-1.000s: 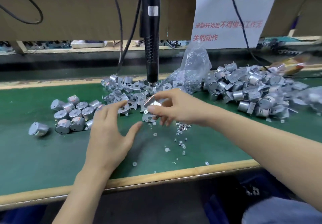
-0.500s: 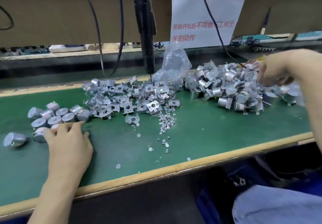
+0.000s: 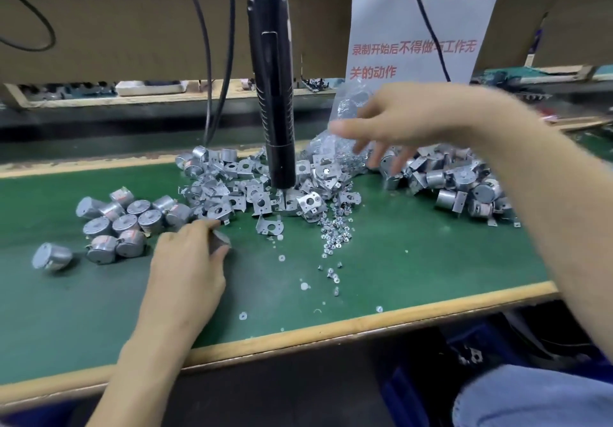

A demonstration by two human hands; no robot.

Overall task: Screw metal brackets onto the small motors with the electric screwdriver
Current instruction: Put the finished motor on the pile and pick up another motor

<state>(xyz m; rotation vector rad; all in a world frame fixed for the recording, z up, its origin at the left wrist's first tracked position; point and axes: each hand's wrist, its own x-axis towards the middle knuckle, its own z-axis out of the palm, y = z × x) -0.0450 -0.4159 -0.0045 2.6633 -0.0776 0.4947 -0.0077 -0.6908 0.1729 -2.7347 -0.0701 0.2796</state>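
My left hand [image 3: 189, 260] rests low on the green mat [image 3: 414, 270] and grips a small grey motor [image 3: 220, 240] between thumb and fingers. My right hand [image 3: 394, 121], blurred, hovers with spread, empty fingers above the pile of motors with brackets fitted [image 3: 461, 184]. The black electric screwdriver [image 3: 273, 94] hangs upright between my hands, its tip just over the heap of loose metal brackets [image 3: 232, 191]. A cluster of bare motors [image 3: 126, 221] lies left of my left hand. Small screws [image 3: 335, 235] are scattered in front of the brackets.
A clear plastic bag [image 3: 345, 111] of parts stands behind the brackets. Black cables [image 3: 207, 61] hang down at the back. A paper notice [image 3: 418, 21] is fixed to the cardboard wall. The wooden table edge [image 3: 331, 330] runs along the front, with loose washers near it.
My right hand has left the right-hand pile and swung left and up, empty. My left hand has come right from the bare motors, now holding one.
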